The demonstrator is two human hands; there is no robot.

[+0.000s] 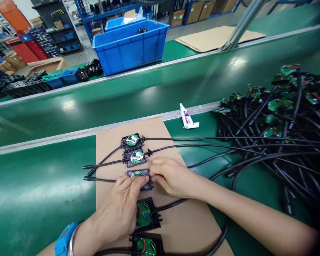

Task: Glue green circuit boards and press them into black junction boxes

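A column of small black plastic cases lies on a cardboard sheet. My left hand is closed, its thumb and fingertips pressed on the middle case, partly hiding the circuit board inside. At that case's right end, my right hand pinches the black cable, whose end is hidden by the fingers. Above are two cases with round green circuit boards bearing white paste. Nearer me, two more cases hold green boards with red wires; my left hand partly covers the upper one.
A white tube lies beyond the cardboard. To the right is a tangled heap of black cables with green boards. A metal rail crosses the green bench behind the cardboard. Farther back stand a blue bin and flat cardboard.
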